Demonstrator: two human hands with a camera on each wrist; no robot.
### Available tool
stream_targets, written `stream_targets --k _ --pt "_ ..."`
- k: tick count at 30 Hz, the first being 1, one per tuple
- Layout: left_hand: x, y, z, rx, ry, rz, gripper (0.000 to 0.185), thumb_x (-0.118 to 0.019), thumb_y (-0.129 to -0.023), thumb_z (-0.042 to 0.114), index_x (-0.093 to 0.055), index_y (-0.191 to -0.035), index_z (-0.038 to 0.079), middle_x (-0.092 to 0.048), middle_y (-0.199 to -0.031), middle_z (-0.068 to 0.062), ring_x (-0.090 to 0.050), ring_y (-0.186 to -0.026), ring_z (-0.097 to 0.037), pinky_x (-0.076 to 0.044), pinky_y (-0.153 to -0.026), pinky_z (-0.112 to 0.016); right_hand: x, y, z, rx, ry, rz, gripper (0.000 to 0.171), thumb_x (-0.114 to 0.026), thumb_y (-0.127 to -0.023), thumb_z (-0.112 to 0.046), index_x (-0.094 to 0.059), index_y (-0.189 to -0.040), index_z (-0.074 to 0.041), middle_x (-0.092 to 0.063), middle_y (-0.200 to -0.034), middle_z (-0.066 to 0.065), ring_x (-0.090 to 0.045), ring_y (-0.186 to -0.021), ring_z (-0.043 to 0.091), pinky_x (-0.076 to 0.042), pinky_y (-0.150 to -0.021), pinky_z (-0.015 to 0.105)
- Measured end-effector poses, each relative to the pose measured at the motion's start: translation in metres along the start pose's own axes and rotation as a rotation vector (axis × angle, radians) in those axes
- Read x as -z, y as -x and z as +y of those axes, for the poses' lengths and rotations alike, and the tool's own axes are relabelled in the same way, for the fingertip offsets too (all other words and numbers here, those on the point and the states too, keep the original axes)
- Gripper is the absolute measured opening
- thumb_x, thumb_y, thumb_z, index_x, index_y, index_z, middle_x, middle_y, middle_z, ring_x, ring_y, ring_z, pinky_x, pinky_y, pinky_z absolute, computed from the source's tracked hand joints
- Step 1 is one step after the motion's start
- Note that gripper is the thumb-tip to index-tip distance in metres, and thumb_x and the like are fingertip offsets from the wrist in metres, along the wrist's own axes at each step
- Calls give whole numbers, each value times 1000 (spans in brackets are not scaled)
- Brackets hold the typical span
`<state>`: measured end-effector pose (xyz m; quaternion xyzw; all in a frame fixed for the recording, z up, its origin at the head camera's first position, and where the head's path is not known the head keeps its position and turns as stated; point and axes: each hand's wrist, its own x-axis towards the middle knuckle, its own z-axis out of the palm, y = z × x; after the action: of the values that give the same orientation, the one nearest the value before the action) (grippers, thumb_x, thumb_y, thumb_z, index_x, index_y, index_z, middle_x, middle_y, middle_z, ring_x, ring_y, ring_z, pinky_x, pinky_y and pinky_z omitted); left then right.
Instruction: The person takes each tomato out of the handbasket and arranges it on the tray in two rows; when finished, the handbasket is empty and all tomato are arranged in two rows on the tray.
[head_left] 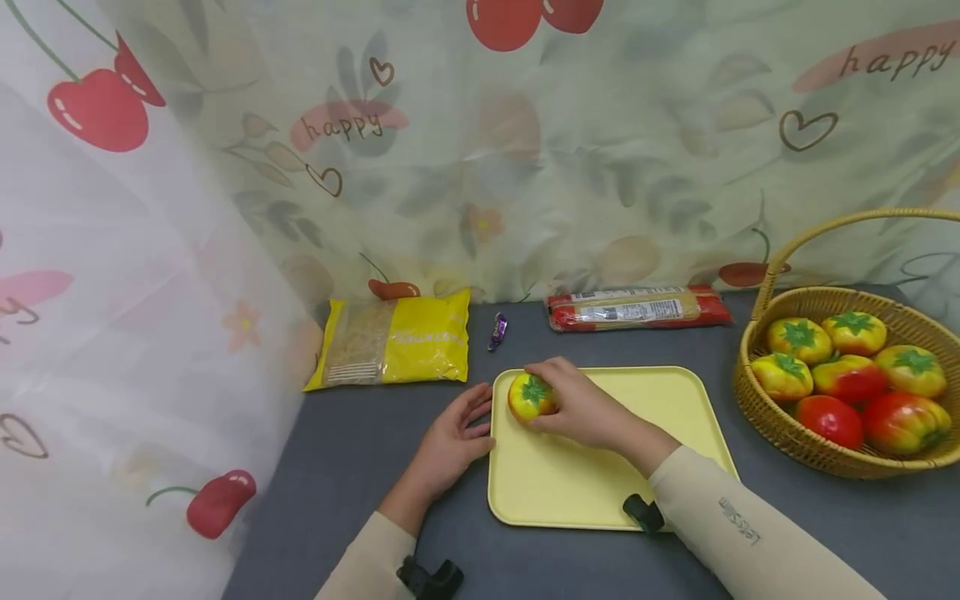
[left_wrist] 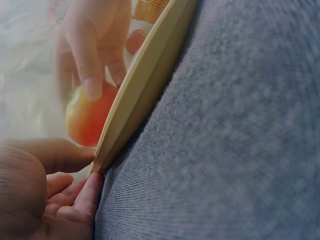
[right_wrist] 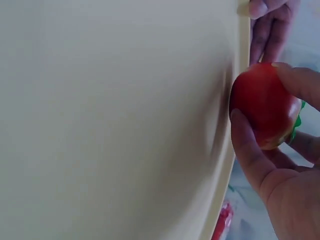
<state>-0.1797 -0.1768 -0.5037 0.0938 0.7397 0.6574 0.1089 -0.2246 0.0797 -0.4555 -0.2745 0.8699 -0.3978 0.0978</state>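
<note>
In the head view my right hand (head_left: 581, 406) grips a yellow-and-red tomato (head_left: 529, 397) with a green star-shaped top, over the far left corner of the pale yellow tray (head_left: 600, 508). The right wrist view shows the red side of the tomato (right_wrist: 265, 105) between thumb and fingers, close to the tray's rim (right_wrist: 242, 45). My left hand (head_left: 450, 437) is at the tray's left edge. Seen from the left wrist, its thumb and fingers pinch the tray's rim (left_wrist: 125, 95).
A wicker basket (head_left: 825, 462) with several red and yellow fruits stands on the right. Along the back lie a yellow plastic packet (head_left: 431, 337), a small purple wrapped candy (head_left: 498, 332) and a red-and-clear packet (head_left: 637, 309). A printed curtain (head_left: 480, 167) hangs behind and at the left.
</note>
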Motion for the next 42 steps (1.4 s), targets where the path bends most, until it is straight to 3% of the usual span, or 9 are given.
stream_targets --k 15,23,31,39,42 --pt "-1 0 0 29 -29 10 82 -72 -98 -9 -33 -170 4 -39 -171 -13 -43 -153 -29 -47 -116 -41 -16 -21 -7 -29 -24 11 77 -90 -94 -22 -53 -157 1 -52 -141 17 -57 -123 31 -51 -111 51" --pt "-2 0 1 23 -23 16 81 -71 -98 -9 -33 -169 2 -38 -171 -16 -42 -153 -33 -46 -117 -43 -19 -24 -6 -49 -21 9 79 -92 -92 -24 -53 -158 -2 -51 -144 16 -56 -126 31 -49 -114 51" --pt "-2 1 2 22 -18 16 81 -71 -98 -11 -34 -169 3 -39 -170 -17 -43 -153 -33 -46 -117 -44 -13 -13 -5 -35 -45 36 81 -92 -92 -28 -52 -159 -6 -51 -147 17 -56 -130 35 -50 -113 54" --pt "-3 0 3 36 -17 38 81 -71 -97 -12 -35 -169 3 -40 -169 -17 -43 -153 -33 -46 -117 -43 3 7 1 -38 -142 47 77 -88 -96 -27 -50 -161 -9 -50 -151 17 -57 -134 41 -63 -92 43" --pt "-3 0 4 38 -15 43 81 -71 -97 -12 -35 -168 2 -41 -169 -18 -43 -152 -34 -46 -117 -44 11 16 3 -45 -166 58 76 -87 -97 -28 -50 -161 -9 -50 -152 18 -57 -133 40 -63 -92 44"
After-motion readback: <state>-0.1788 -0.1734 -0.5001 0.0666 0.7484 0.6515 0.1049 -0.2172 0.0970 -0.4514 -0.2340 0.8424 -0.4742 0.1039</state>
